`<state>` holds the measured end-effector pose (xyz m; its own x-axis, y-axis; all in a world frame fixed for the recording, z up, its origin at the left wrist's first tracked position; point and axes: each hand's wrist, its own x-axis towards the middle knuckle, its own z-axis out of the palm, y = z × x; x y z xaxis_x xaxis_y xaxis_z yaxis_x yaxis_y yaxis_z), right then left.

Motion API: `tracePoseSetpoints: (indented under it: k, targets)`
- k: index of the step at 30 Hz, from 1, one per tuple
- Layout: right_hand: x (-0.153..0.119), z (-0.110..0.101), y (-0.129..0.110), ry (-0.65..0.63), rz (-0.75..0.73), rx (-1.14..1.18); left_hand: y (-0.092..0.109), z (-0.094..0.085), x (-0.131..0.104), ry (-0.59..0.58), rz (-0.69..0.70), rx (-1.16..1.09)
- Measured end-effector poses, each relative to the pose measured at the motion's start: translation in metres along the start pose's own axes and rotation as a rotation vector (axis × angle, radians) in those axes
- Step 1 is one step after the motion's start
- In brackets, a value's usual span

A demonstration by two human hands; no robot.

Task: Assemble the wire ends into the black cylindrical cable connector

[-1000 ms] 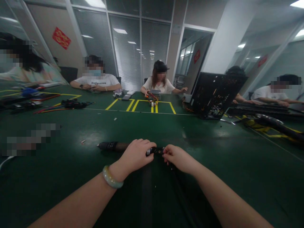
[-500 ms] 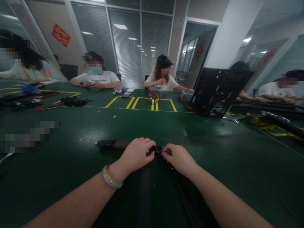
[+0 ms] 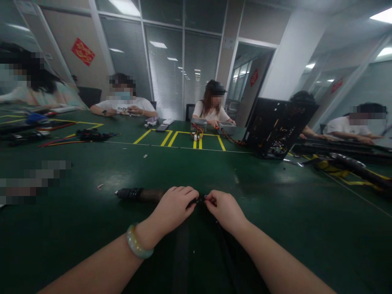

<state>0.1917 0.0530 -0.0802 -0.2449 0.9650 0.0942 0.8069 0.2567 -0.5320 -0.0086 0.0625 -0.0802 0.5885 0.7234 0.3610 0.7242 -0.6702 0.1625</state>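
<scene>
A dark rod lies across the green table in front of me, with a ribbed black collar and a small metal tip at its left end. My left hand, a jade-coloured bangle on its wrist, is wrapped over the rod's right part. Just right of it, my right hand is closed in a pinch at the small dark fittings on the rod's end. What lies between those fingertips is too small to make out. From below my right hand, a dark strip, perhaps a cable, runs down toward me.
A large black panel stands at the back right. Wire bundles lie back left, and a grey metal box with wires stands near the panel. Several co-workers sit around the table. Dark long parts lie far right.
My view has shifted slightly, and my right hand's fingertips sit a little nearer the left hand. Across the table, a co-worker's hands have come together at the grey box, which moved left.
</scene>
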Motion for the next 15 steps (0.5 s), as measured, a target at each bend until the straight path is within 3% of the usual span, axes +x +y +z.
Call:
tracePoseSetpoints:
  k: [15]
  targets:
    - [0.0009,0.0074,0.0085,-0.004,0.022,0.255,-0.0034,0.0039,0.0020,0.007,-0.033,-0.121]
